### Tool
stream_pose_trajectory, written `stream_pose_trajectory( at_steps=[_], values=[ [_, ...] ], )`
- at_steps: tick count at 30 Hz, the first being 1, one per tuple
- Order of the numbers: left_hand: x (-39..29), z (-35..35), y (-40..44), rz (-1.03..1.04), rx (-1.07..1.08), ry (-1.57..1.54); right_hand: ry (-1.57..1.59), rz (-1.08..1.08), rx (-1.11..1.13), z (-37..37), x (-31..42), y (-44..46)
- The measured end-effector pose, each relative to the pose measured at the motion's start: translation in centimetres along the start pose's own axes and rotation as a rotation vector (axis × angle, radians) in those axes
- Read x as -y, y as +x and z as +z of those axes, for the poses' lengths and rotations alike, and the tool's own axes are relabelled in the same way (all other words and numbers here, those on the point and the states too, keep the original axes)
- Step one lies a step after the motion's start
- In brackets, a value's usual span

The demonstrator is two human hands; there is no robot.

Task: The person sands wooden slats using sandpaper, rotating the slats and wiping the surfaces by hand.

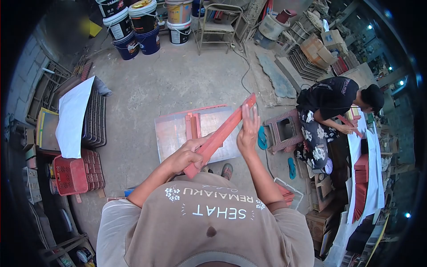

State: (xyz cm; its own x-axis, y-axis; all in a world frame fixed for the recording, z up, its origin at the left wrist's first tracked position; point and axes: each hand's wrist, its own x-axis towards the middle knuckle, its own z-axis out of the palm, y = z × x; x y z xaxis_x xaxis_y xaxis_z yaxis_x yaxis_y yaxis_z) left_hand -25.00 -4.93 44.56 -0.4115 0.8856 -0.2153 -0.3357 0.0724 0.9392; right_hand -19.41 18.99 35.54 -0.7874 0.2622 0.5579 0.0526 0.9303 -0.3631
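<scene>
A long red bar (222, 134) slants across the view in front of my chest, its far end up to the right. My left hand (187, 154) is wrapped round its lower part, near the close end. Against the right side of the bar's far end lies my right hand (249, 130), with its fingers stretched out. Whether it grips the bar is not visible. Below the bar, shorter red pieces (193, 126) lie on a grey sheet (171, 140) on the floor.
A red crate (80, 173) and stacked black trays (94, 118) stand left. Paint buckets (144, 22) and a metal chair (217, 27) are ahead. A co-worker (333, 100) sits right, beside a plastic stool (283, 130) and slippers (262, 137).
</scene>
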Motion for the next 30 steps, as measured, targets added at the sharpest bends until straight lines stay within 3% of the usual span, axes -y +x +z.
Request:
stream_pose_trajectory(
  at_steps=[4,6,9,12,15,18,21,24,27,30],
  values=[
    [0.6,-0.2,0.5,0.012,-0.071,-0.097,0.221,-0.037,0.100,-0.2,5.8,-2.6],
    [0.6,-0.4,0.6,0.048,-0.094,-0.037,0.233,-0.080,0.105,0.1,5.9,-2.6],
    [0.5,-0.3,0.5,0.035,-0.085,-0.056,0.285,0.050,0.082,0.2,5.1,-1.3],
    [0.8,-0.9,0.8,0.053,-0.067,-0.108,0.393,-0.065,0.054,-0.2,7.0,-1.5],
    [0.5,-0.5,1.8,0.084,-0.098,-0.155,0.413,0.003,0.068,-0.3,7.0,-0.7],
    [2.1,-1.1,3.2,0.161,-0.131,-0.159,0.398,-0.064,0.086,-0.8,8.7,-0.6],
    [4.0,-1.6,5.6,0.235,-0.307,-0.105,0.524,-0.083,0.087,-0.2,10.0,-1.5],
    [7.5,-2.6,7.9,0.175,-0.547,-0.016,0.554,-0.062,0.171,-0.7,10.7,-2.0],
    [7.4,-2.3,8.1,0.098,-0.619,-0.312,0.580,-0.062,0.254,-1.2,11.1,-2.3],
    [5.1,-1.9,7.1,-0.030,-0.517,-0.589,0.582,-0.068,0.311,-1.7,11.6,-2.5]
  ],
)
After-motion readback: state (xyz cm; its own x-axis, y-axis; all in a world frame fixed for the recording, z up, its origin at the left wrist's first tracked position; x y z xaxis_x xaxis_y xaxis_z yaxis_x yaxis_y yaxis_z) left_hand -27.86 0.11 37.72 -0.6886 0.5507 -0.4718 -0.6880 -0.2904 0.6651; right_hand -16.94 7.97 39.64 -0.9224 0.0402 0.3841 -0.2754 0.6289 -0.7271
